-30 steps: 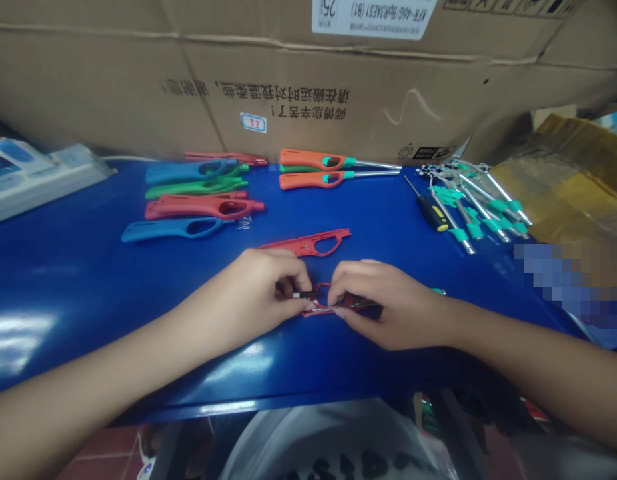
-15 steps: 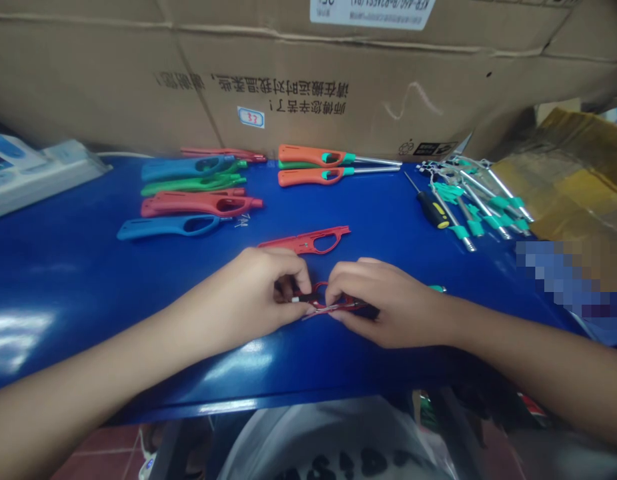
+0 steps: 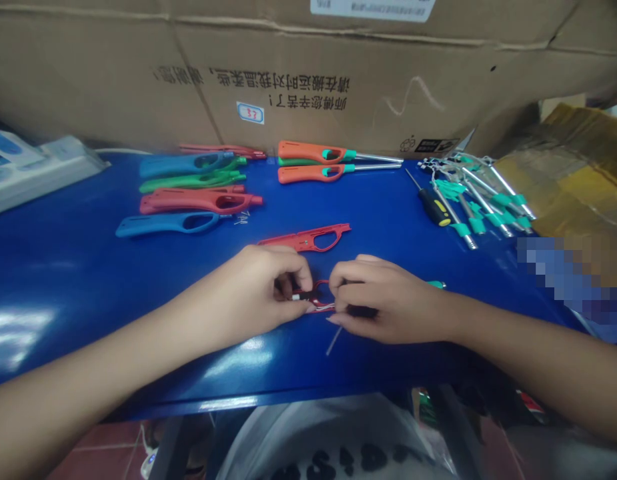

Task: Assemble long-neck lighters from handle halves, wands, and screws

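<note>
In the head view, my left hand (image 3: 268, 283) pinches a red lighter shell half (image 3: 324, 309) low over the table. A small black part with a white end (image 3: 303, 296) sits at its fingertips, and pale wires run along the shell. Closed at the shell's right side is my right hand (image 3: 378, 297). A thin grey strip-like tool (image 3: 333, 341) sticks out below its fingertips, pointing down and left; the rest is hidden by the fingers. Just beyond my hands lies another red shell half (image 3: 308, 240), inner side up. A green nozzle end (image 3: 437, 285) shows behind my right hand.
Blue, green and red lighter bodies (image 3: 198, 200) lie at the back left. Orange lighters with metal tubes (image 3: 313, 174) rest by the cardboard box (image 3: 288, 53). A screwdriver (image 3: 435, 207) and several tube assemblies (image 3: 481, 200) are at right. A power strip (image 3: 53, 167) stands far left.
My right hand has turned the thin tool away from the shell, so its end now points down towards the table's front edge. My left hand keeps its hold on the shell half.
</note>
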